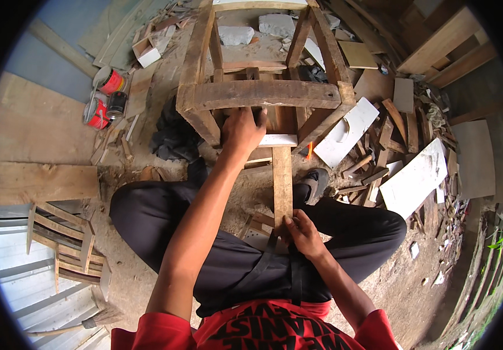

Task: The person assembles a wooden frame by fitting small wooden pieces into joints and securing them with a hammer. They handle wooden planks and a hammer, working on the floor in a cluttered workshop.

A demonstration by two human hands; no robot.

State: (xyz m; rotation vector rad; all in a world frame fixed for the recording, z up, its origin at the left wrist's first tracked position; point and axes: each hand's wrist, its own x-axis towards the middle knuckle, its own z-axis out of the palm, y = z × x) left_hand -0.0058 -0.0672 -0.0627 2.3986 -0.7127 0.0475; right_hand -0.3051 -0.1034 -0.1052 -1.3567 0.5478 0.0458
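Note:
A wooden stool frame [263,95] with rough brown legs and rails stands in front of me. My left hand [242,129] reaches in below its near upper rail, beside a white-faced lower rail [279,140]. Its thumb shows, but most of its fingers are hidden, so what it grips, if anything, is unclear. From that lower rail a narrow wooden slat [282,184] runs back toward my lap. My right hand [305,234] is closed on the slat's near end, thumb on top.
Paint cans [111,81] and a dark cloth [172,137] lie to the left. Wood scraps [379,146] and white boards [417,181] are heaped at the right. Slatted wooden pieces [65,233] and a broom [102,318] are at the lower left. My shoe [315,184] rests near the slat.

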